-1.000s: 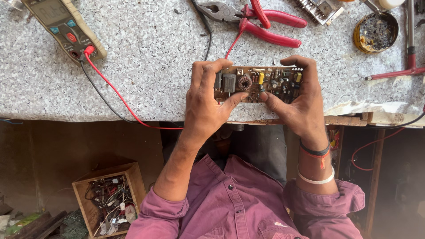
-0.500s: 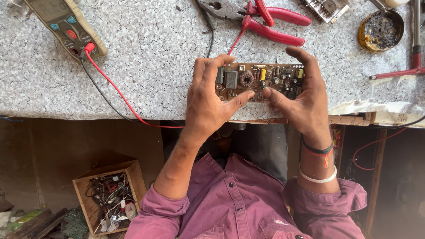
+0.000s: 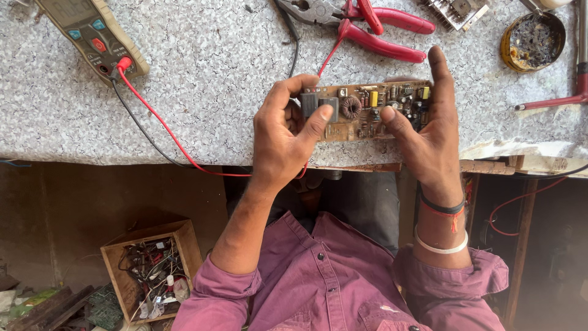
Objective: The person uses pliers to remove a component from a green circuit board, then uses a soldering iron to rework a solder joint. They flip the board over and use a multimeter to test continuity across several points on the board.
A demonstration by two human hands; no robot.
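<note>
Overhead, looking down: grey speckled stone desk (image 3: pixel 214 79) fills the upper half of the view, its front edge chipped and backed with rough wood at 3 o'clock. Below the edge, a bare brown floor, and a small wooden box (image 3: pixel 150 270) of loose wires and parts at 7 o'clock. Person wears a plum button shirt.

Circuit board (image 3: pixel 367 111) held just above the desk near centre, long side level, component face toward the camera. Tan base, oblong; carries a dark block part at its left end, a copper wound coil beside that, a yellow part and a crowd of small dark cylinders toward the right end.

Left hand (image 3: pixel 285 135): fingers clamped on the board's left end, thumb pressed on the face, the others curled behind the top edge. Right hand (image 3: pixel 429 132): thumb on the face at the right end, forefinger straight up along the right edge, so fingers closed on the board too. Wrist shows dark, red and white bands.

At 12 o'clock, red-handled pliers (image 3: pixel 367 21). At 11 o'clock, an olive multimeter (image 3: pixel 92 37), its red lead (image 3: pixel 171 135) and a black one trailing to the desk edge. At 1 o'clock, a round tin (image 3: pixel 533 40) of dark residue.
</note>
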